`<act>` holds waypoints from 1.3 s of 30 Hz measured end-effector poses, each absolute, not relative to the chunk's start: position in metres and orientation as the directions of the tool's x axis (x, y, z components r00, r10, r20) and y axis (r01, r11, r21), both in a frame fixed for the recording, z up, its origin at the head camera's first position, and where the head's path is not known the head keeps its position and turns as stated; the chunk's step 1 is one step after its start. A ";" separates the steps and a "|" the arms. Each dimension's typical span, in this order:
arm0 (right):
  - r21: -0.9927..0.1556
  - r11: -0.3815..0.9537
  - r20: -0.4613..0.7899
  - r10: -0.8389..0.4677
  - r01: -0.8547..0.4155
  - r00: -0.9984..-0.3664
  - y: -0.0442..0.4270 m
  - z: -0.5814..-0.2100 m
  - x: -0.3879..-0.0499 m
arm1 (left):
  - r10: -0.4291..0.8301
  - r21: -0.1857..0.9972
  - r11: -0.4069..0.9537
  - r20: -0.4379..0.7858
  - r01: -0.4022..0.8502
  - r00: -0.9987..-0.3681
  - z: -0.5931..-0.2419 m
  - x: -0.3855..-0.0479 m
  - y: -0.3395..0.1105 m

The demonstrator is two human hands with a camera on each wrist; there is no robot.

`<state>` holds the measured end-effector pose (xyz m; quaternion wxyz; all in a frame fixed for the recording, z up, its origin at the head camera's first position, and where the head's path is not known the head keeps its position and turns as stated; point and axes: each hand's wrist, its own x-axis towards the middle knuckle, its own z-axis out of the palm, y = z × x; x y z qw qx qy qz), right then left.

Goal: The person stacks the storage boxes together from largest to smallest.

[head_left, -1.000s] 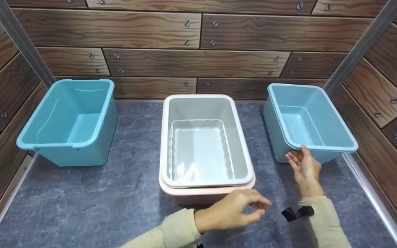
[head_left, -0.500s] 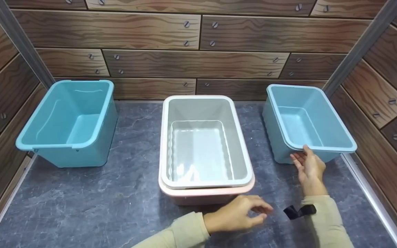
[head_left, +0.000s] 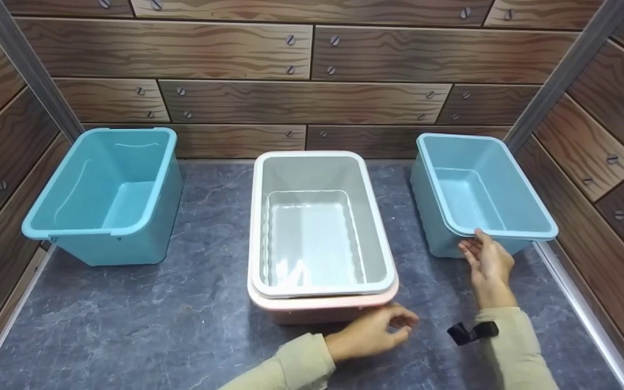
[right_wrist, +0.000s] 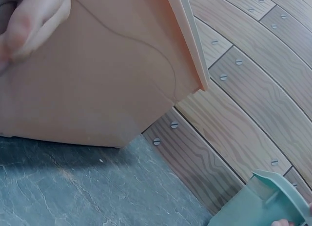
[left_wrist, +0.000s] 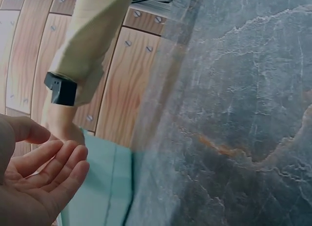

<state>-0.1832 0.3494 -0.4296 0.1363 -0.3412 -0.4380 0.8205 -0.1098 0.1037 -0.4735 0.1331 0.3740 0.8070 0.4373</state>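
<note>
So the right hand [head_left: 491,268] has its grip clamped on the near rim of the blue bin [head_left: 485,189], thumb at the edge and fingers against the outside, over on the right of the tabletop [head_left: 209,325]. Left hand [head_left: 374,333] is just beside the near end of the pink bin [head_left: 317,315], fingers loosely bent, grip apart. Grey bin [head_left: 317,233] sits nested in that one, teal bin [head_left: 128,249] well apart on the left.
</note>
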 end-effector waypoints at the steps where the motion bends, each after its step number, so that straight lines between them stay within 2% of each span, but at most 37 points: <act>1: -0.810 -0.581 -0.442 0.519 0.077 -0.732 0.350 -0.430 -0.183 | 0.714 0.801 0.348 0.111 0.488 -0.691 -0.475 -0.109 0.104; 16: -0.815 -0.573 -0.419 0.488 0.081 -0.766 0.339 -0.432 -0.181 | 0.650 0.922 0.262 0.048 0.284 -0.758 -0.484 -0.109 0.115; 23: -0.842 -0.534 -0.378 0.478 0.079 -0.793 0.332 -0.436 -0.174 | 0.643 0.942 0.225 0.050 0.251 -0.765 -0.487 -0.108 0.120; 30: -0.832 -0.546 -0.387 0.448 0.097 -0.806 0.328 -0.437 -0.170 | 0.625 0.951 0.215 0.040 0.221 -0.780 -0.488 -0.108 0.122; 39: -0.806 -0.564 -0.470 0.427 0.178 -0.772 0.337 -0.433 -0.167 | 0.610 0.959 0.207 0.030 0.196 -0.792 -0.491 -0.109 0.123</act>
